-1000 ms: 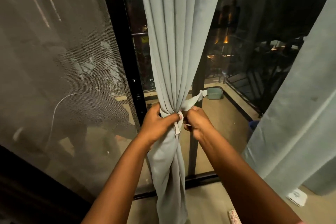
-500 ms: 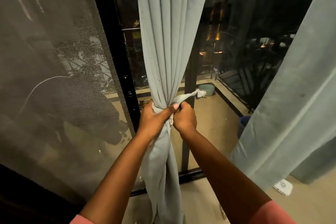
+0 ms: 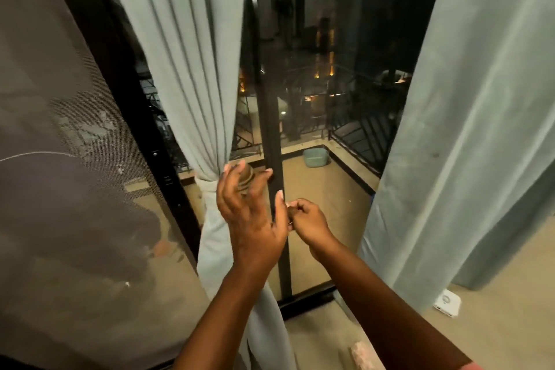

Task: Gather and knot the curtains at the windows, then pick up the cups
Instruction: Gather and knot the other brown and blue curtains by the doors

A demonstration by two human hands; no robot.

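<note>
Left hand [image 3: 250, 213] open, fingers spread, held in front of the tied curtain [image 3: 192, 75], not gripping it. Right hand [image 3: 306, 221] curled, fingertips pinched together just beside the left thumb; cannot tell whether anything is between them. Curtain gathered and bound at the window frame [image 3: 271, 141]. Second curtain [image 3: 468, 135] loose at right.

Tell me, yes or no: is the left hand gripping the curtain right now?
No: the left hand is open, fingers spread, in front of the tied curtain.
</note>
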